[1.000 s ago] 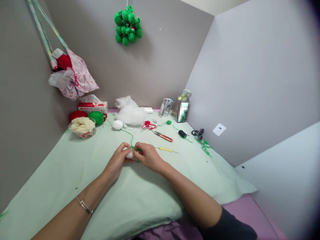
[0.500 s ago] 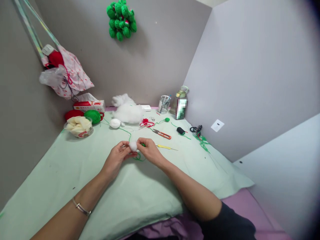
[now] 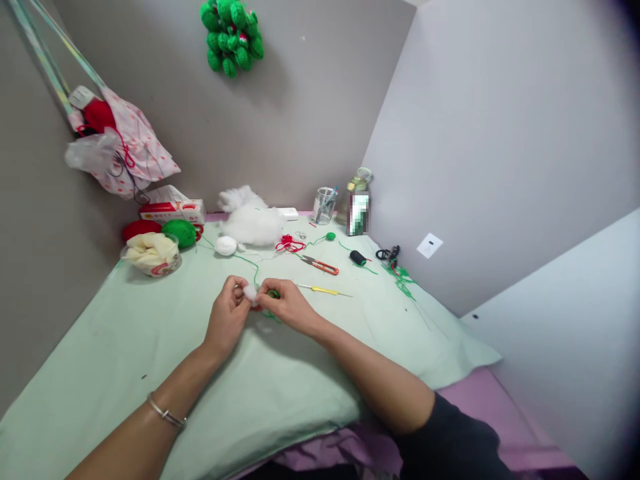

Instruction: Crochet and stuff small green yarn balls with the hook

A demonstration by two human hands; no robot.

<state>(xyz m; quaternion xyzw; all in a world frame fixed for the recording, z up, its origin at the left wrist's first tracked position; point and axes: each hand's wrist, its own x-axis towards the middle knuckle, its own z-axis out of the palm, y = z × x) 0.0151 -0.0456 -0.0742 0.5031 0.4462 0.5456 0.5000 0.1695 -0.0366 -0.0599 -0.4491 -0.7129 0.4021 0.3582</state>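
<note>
A small tuft of white stuffing (image 3: 249, 292) is pinched between my two hands over the pale green cloth. My left hand (image 3: 231, 313) grips it from the left with curled fingers. From the right, my right hand (image 3: 286, 303) closes its fingertips on the tuft's edge. Green yarn (image 3: 273, 315) loops under and beside my right fingers, and a bit of red shows below the tuft. A yellow-handled crochet hook (image 3: 325, 291) lies to the right of my right hand, with orange snips (image 3: 320, 265) behind it.
A heap of white stuffing (image 3: 253, 223), a white yarn ball (image 3: 226, 246) and red yarn (image 3: 290, 243) lie further back. At the left stands a plastic bowl (image 3: 153, 257) of cream material. A cup of pens (image 3: 324, 205) and a phone (image 3: 358, 213) stand at the back right.
Both hands have shifted slightly left in view, along with the whole scene. The white tuft looks smaller and more covered by the fingers, and some red now shows beneath it.
</note>
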